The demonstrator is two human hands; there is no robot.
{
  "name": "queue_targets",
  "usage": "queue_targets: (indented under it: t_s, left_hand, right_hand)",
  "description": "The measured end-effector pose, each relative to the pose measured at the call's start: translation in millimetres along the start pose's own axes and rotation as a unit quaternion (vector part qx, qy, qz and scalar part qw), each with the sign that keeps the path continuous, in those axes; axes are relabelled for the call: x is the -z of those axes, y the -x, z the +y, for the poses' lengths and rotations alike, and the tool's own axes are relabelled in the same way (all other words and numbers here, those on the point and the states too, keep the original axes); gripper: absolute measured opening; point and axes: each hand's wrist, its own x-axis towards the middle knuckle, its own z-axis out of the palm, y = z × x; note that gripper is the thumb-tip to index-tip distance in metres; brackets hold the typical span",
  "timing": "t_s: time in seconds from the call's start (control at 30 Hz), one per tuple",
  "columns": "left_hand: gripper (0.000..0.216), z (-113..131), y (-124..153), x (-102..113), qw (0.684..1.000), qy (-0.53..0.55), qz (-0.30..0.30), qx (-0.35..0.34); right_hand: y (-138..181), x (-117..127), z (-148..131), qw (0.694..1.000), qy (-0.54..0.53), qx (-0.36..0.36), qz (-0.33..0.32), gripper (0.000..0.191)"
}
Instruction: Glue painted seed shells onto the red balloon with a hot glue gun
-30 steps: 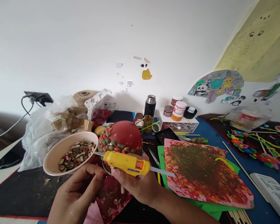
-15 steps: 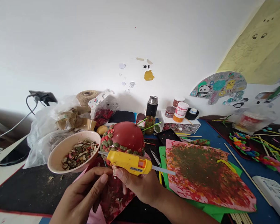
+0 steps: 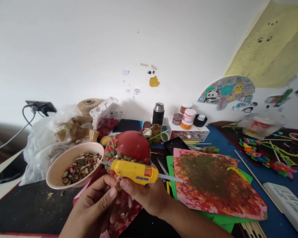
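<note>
My right hand (image 3: 149,196) is closed round a yellow hot glue gun (image 3: 134,171), whose nozzle points left and whose glue stick juts from the rear. A small brownish shell-like piece (image 3: 118,185) is pinched in the fingers of my left hand (image 3: 95,201), touching or close to my right thumb. Just behind the glue gun sits a dark red balloon (image 3: 132,145), its left side and lower part covered with red and green pieces. To the left, a pale pink bowl (image 3: 51,177) holds many small red, green and cream pieces.
Paint-smeared pink paper (image 3: 221,181) lies on green sheets at the right. A black thermos (image 3: 158,114), paint jars (image 3: 188,115) and a twine roll (image 3: 88,106) stand along the wall. Plastic bags (image 3: 37,155) crowd the left; a white power strip (image 3: 286,201) lies far right.
The small piece shows more clearly between my fingertips, seemingly turned. The glue gun stays in my right hand. The whole view has shifted slightly.
</note>
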Motion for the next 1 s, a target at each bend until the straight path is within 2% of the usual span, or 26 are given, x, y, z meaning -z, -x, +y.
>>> queue_targets:
  t_s: [0.3,0.43,0.67,0.87,1.0]
  left_hand:
    - [0.078,4.1,0.0,-9.4,1.000,-0.006,0.005,-0.007]
    - [0.075,4.9,-1.3,-8.0,0.999,-0.023,0.018,-0.019]
    - [0.066,8.4,0.1,-6.8,0.999,-0.044,-0.008,0.002]
    - [0.073,13.8,1.7,-10.8,0.998,-0.058,-0.017,0.004]
    - [0.075,14.1,4.1,-16.0,0.999,-0.045,-0.016,-0.009]
  right_hand:
    - [-1.9,-3.5,-12.7,0.999,-0.007,0.018,0.025,0.075]
    - [-2.7,-4.9,-16.8,0.999,0.009,0.026,0.039,0.072]
    - [-2.3,-1.6,-9.3,0.999,-0.005,0.006,0.035,0.078]
    - [-3.1,-0.5,-9.7,0.999,-0.018,0.003,0.030,0.067]
    - [-4.6,-2.2,-15.3,0.999,-0.028,0.000,0.030,0.068]
